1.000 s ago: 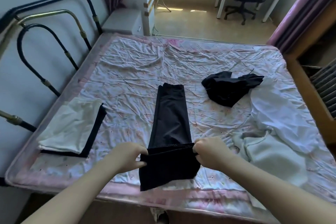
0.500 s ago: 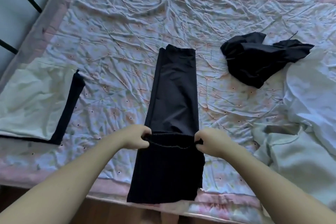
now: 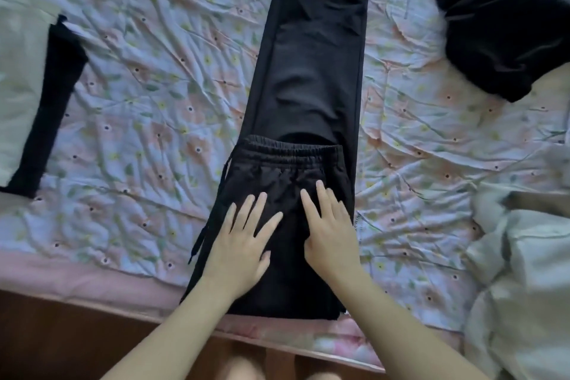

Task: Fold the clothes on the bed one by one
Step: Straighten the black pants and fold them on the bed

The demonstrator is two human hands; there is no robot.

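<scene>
Black trousers (image 3: 308,71) lie lengthwise on the middle of the bed. Their waist end, with an elastic band (image 3: 290,149) and a loose drawstring (image 3: 212,219), is folded up over the legs near the front edge. My left hand (image 3: 243,244) lies flat on that folded part, fingers spread. My right hand (image 3: 330,234) lies flat beside it, to the right. Neither hand grips the cloth. A crumpled black garment (image 3: 499,25) sits at the upper right. Pale crumpled clothes (image 3: 524,271) are heaped at the right.
A folded white garment with a black band (image 3: 40,92) lies at the left. The flowered sheet (image 3: 160,95) is wrinkled, with a pink border (image 3: 92,281) along the near edge. Below it is the brown wooden floor (image 3: 61,339).
Both hands let go of the waistband after laying it over the trouser legs, and now press flat on the folded part. The camera has tilted down and moved closer to the bed.
</scene>
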